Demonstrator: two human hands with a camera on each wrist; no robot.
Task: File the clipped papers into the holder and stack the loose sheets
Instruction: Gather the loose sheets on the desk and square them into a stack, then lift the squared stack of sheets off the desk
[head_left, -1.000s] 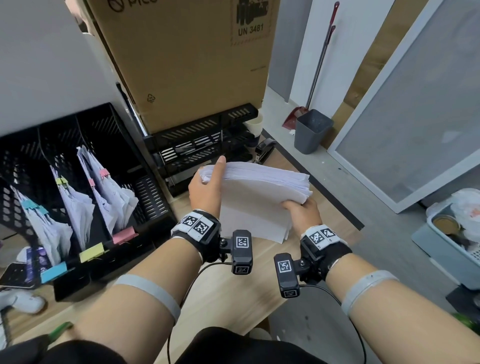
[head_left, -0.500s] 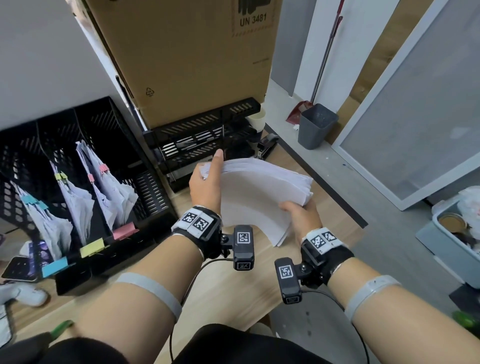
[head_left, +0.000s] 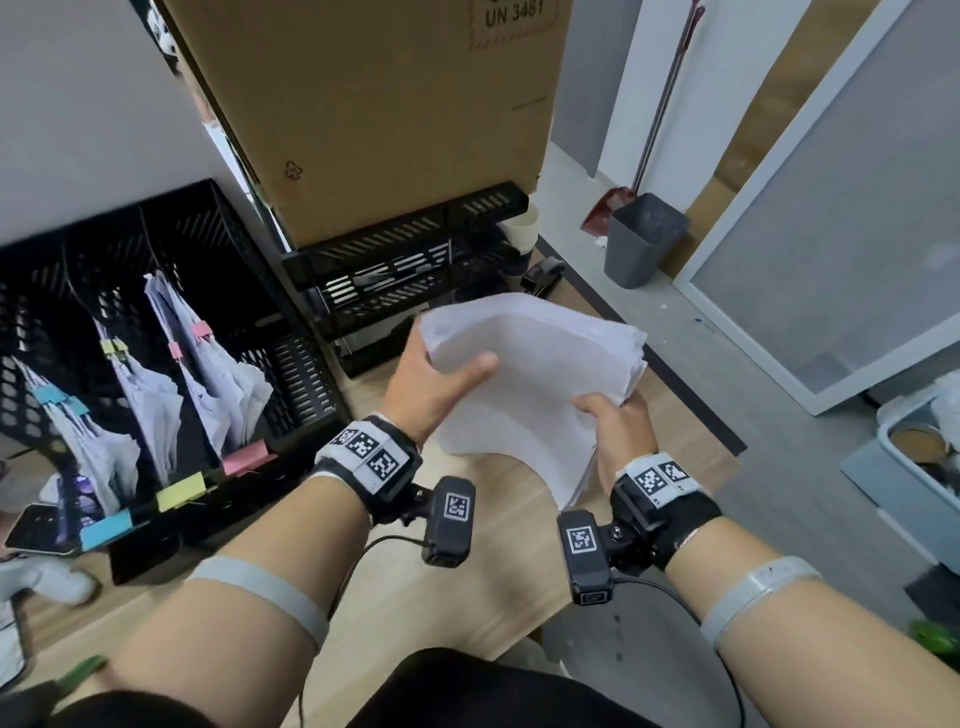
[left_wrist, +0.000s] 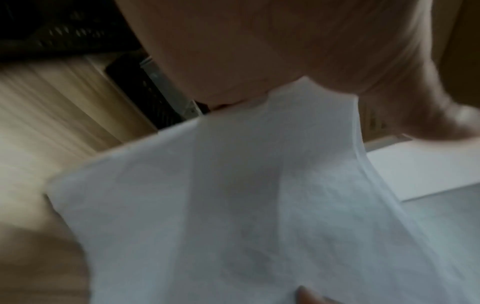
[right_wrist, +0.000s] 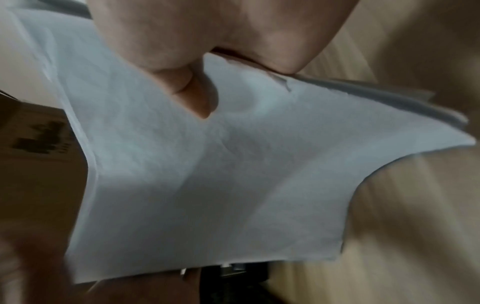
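A thick stack of loose white sheets (head_left: 540, 374) is held up above the wooden desk, bowed in the middle. My left hand (head_left: 441, 379) grips its left edge, thumb laid across the top sheet. My right hand (head_left: 618, 421) grips the near right corner, thumb on top. Both wrist views are blurred and filled by the stack (left_wrist: 259, 205) (right_wrist: 207, 174) with the thumbs pressed on it. The black mesh file holder (head_left: 291, 364) stands at the left with clipped paper bundles (head_left: 156, 395) in its slots, held by blue, yellow and pink clips.
A black letter tray rack (head_left: 410, 270) under a big cardboard box (head_left: 374, 114) stands right behind the stack. A phone (head_left: 36, 525) lies at the far left. The desk edge (head_left: 691, 410) runs close on the right, with a grey bin (head_left: 644, 239) on the floor beyond.
The stack has tilted and bowed more between my hands. My left thumb has come down from the far top edge onto the top sheet.
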